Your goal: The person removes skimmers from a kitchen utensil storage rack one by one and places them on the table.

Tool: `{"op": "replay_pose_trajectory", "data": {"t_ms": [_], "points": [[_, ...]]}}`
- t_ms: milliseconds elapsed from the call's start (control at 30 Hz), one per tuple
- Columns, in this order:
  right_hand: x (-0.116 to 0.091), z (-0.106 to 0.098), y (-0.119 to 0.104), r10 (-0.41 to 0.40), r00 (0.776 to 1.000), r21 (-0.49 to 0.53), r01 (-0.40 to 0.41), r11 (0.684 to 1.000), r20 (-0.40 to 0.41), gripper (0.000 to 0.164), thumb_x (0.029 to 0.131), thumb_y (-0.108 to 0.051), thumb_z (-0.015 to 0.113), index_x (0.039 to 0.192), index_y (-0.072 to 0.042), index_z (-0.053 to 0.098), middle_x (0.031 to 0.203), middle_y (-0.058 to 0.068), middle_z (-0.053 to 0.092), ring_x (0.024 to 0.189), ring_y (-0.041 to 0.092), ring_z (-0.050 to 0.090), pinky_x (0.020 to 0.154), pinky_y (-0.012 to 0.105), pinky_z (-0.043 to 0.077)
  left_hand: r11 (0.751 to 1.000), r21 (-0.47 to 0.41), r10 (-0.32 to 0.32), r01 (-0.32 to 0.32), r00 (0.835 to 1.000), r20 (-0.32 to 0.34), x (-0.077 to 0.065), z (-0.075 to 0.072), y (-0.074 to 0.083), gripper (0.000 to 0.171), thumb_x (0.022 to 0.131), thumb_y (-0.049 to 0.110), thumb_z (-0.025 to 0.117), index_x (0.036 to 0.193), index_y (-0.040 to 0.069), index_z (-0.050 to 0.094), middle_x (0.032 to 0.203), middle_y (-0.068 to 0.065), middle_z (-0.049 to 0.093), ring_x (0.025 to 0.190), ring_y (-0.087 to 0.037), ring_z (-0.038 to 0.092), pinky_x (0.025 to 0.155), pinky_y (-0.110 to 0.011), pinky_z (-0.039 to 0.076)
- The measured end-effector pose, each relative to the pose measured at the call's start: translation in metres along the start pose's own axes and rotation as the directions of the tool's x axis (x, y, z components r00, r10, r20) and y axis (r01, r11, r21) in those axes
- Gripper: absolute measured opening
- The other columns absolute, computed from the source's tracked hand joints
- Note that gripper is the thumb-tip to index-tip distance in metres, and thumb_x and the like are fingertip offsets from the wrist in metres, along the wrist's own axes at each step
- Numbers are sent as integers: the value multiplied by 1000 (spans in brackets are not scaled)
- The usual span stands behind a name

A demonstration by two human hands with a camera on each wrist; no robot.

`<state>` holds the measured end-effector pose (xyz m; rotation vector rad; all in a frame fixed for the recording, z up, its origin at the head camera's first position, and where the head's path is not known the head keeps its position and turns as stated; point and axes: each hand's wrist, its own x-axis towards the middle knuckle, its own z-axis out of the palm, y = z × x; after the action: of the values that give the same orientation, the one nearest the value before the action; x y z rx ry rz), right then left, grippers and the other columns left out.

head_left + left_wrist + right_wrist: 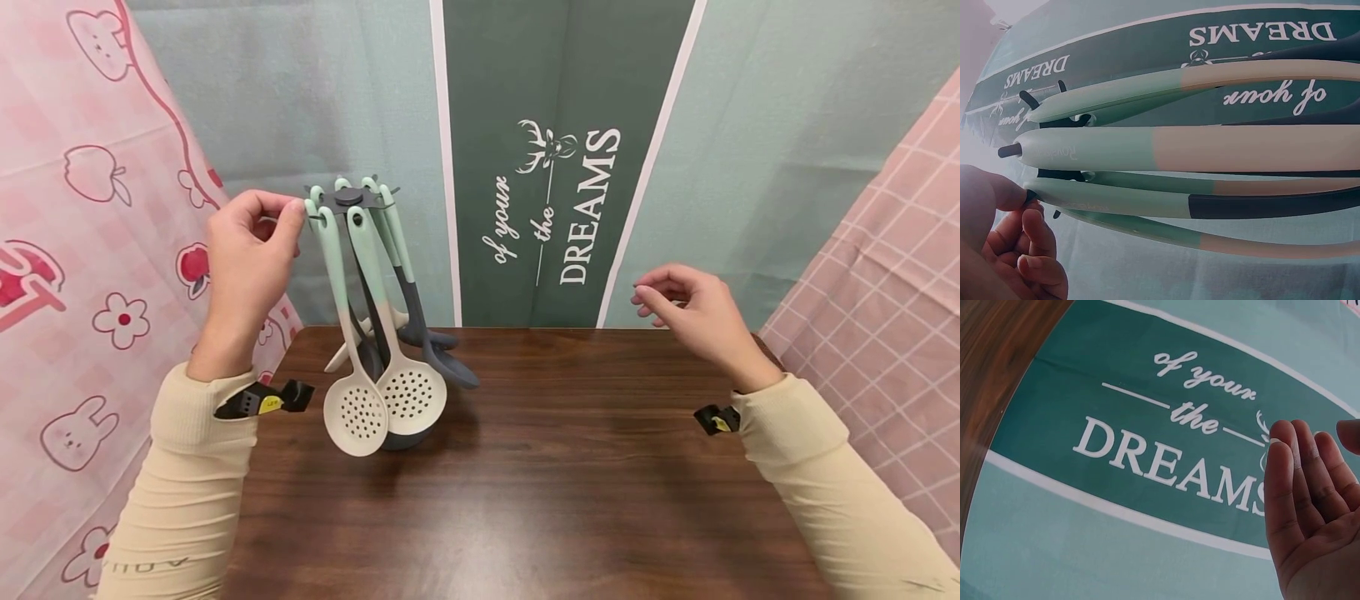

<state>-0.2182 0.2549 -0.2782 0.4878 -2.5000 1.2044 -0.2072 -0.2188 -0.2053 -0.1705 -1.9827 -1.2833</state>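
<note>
On the left of the head view stands a utensil rack with a dark round top and hooks. Several utensils with mint-green handles hang around it. Toward the front hang two cream perforated skimmers, their heads overlapping; behind them show dark utensils, one a dark spoon. My left hand pinches a dark hook tip of the rack between thumb and index finger, right at the top of a green handle with a dark shaft. My right hand hovers over the table's right side, fingers loosely bent, holding nothing.
The brown wooden table reaches back to a green cloth backdrop with white lettering. Pink patterned cloths hang at the left and right. A dark wrist strap sits on the left sleeve.
</note>
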Motion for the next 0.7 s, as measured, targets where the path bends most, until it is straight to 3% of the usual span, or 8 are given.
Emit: {"op": "replay_pose_trajectory", "data": {"t_ms": [267, 467, 700], "points": [[7, 13, -4, -22, 999, 27, 21, 999, 33, 15, 100, -13, 65, 111, -2, 69, 90, -13, 72, 77, 6, 71, 63, 19, 56, 1000, -3, -3, 3, 1000, -1, 0, 0, 0, 13, 97, 18, 68, 96, 7, 74, 79, 10, 62, 56, -4, 55, 57, -17, 44], [11, 23, -11, -53, 997, 35, 51, 998, 50, 15, 100, -13, 66, 110, -3, 71, 94, 2, 74, 76, 7, 71, 62, 21, 56, 1000, 11, 3, -3, 1000, 2, -1, 0, 1, 15, 97, 19, 68, 98, 6, 74, 79, 10, 62, 57, -4, 55, 58, -17, 45], [17, 37, -17, -82, 995, 16, 81, 997, 58, 15, 99, -16, 68, 107, -4, 71, 89, 8, 73, 71, 5, 69, 59, 20, 55, 1000, 3, -3, 3, 1000, 3, -1, 0, 2, 15, 97, 19, 67, 97, 6, 75, 79, 10, 62, 57, -4, 55, 59, -17, 45]]}}
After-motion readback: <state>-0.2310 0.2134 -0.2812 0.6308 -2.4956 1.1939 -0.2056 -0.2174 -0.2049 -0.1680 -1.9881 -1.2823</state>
